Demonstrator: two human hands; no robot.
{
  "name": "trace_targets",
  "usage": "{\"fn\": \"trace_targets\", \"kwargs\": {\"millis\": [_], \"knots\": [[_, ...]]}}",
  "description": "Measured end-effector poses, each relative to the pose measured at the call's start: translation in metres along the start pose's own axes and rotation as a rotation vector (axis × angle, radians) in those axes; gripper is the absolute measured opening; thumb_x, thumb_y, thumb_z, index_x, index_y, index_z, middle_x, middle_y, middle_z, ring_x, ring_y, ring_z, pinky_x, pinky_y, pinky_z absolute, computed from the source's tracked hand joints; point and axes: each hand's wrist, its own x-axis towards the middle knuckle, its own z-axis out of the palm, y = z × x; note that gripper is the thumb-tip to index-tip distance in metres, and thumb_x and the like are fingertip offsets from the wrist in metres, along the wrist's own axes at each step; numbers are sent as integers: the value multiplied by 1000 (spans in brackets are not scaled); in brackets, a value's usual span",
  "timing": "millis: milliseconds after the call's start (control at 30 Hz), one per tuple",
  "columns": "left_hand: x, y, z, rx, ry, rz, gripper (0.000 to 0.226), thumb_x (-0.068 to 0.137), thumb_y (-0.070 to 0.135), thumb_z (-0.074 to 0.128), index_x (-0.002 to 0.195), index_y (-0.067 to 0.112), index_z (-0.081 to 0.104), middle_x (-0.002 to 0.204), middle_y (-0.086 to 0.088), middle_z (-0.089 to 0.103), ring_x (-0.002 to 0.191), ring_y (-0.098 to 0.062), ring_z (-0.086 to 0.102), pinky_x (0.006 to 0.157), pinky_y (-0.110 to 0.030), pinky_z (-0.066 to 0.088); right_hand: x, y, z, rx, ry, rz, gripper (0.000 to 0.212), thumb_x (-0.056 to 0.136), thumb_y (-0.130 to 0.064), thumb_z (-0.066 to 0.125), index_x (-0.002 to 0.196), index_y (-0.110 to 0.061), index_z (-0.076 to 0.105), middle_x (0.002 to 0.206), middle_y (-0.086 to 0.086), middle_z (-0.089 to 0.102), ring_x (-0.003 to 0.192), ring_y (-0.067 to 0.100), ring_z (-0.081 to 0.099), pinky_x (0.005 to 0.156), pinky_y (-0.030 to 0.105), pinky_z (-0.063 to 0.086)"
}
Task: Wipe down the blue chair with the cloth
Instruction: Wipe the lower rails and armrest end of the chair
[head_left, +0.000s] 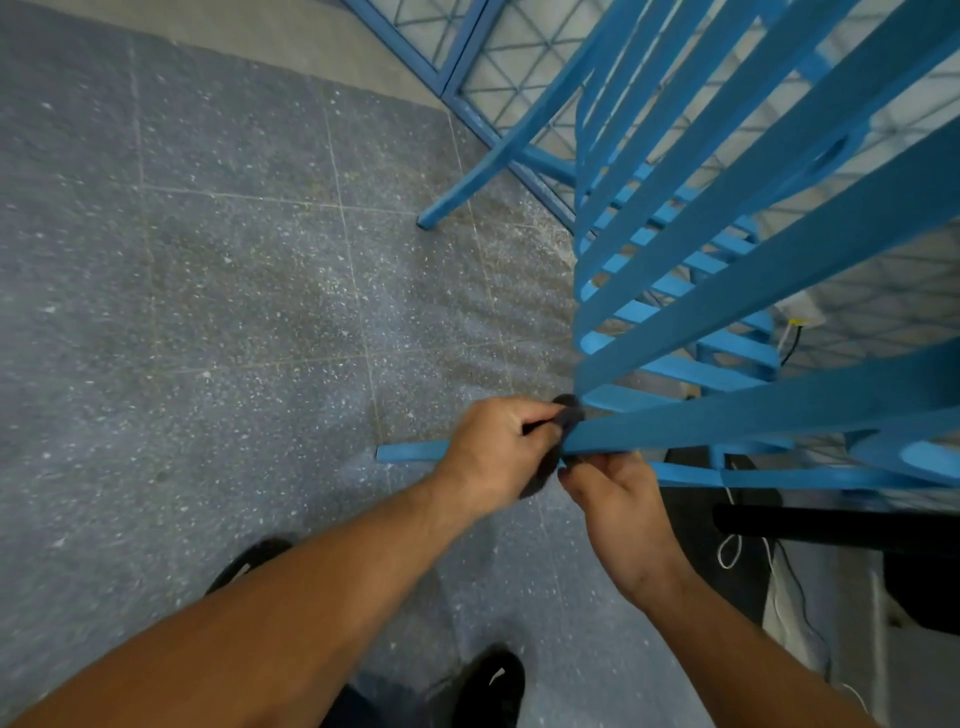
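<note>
"While that dark cloth (569, 413) sits at the end of the slat (727, 422), what worries you most?"

"Losing it; my left hand (498, 447) pinches the cloth between thumb and curled fingers right at the slat's end, and my right hand (618, 499) pinches what looks like its lower tail just beneath the same slat; most of the cloth is hidden by my fingers, so I cannot tell how much of it really bears on the paint; if 1 pinch loosens as I pull, I judge it pops off the end and drops to the floor (208, 260)."

"And the blue chair (727, 291) itself?"

"It is all narrow slats with gaps between; 2 hands on 1 slat leave none to steady the frame, so a hard tug could rock it or make it skid on the smooth tiles; my knuckles could also knock the neighbouring slat just above."

"Anything else nearby?"

"Yes; a white cable (727, 552) hangs below the chair, near my right wrist; a careless sweep of that arm could snag it; a shallow grip also risks wiping only the edge and missing the slat's broad face."
</note>
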Motion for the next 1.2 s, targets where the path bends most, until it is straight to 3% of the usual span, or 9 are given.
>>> {"fn": "trace_targets", "kwargs": {"millis": [67,200,333,500,700,800,900,1100,1200], "knots": [[-4,31,3,-15,-60,135,21,92,20,64,110,26,73,101,13,73,91,1,67,82,-21,54,0,-4,-1,-3,4,-3,20,81,7,49,77,-6,64,65,-1,63,65,8,56,62,28,48],[-8,63,7,-41,-74,287,22,92,16,65,111,21,73,103,12,72,95,1,65,86,-21,54,-1,-5,-2,-33,20,4,15,76,-5,54,84,2,64,79,31,62,75,47,57,64,56,50],[-2,36,-1,36,-91,197,21,93,19,63,111,24,73,100,14,72,92,2,66,85,-25,55,-4,-11,-5,-61,-19,25,5,71,-6,53,68,-3,56,61,8,50,59,14,44,57,35,39],[-4,42,-4,93,-82,153,21,92,21,64,110,24,74,101,12,73,91,1,66,86,-29,55,-6,-14,-3,-80,-9,18,9,73,-4,54,66,-10,56,58,-1,51,59,8,47,57,32,39],[-13,111,16,-38,-83,509,23,91,13,65,112,13,73,105,2,73,98,-5,66,87,-30,54,-13,-12,-7,-241,-22,-51,23,93,-1,57,112,7,64,102,5,69,108,21,61,81,9,43],[-8,75,10,21,-64,432,21,91,15,64,110,17,74,100,5,73,92,-5,67,83,-32,54,-11,-21,-5,-151,-47,-48,18,87,0,56,95,-12,67,75,-10,60,79,0,59,63,9,46],[2,26,1,60,-73,269,22,92,18,64,111,23,74,102,9,73,93,-3,66,85,-30,54,-7,-19,-5,-95,-66,44,9,63,-8,52,70,-5,57,65,8,51,64,16,46,54,24,39],[20,-59,-14,202,-52,11,21,94,19,63,110,25,74,97,9,72,90,-13,67,78,-23,51,-3,-10,-7,-82,-98,67,26,75,-10,52,96,-4,64,93,32,54,77,19,47,69,37,39],[28,-91,-27,295,-36,-119,22,96,20,59,109,28,74,93,10,70,85,-12,67,67,-11,44,-3,-6,-7,-59,-74,46,21,77,-11,53,93,-10,67,81,23,52,77,20,45,68,37,38]]}}
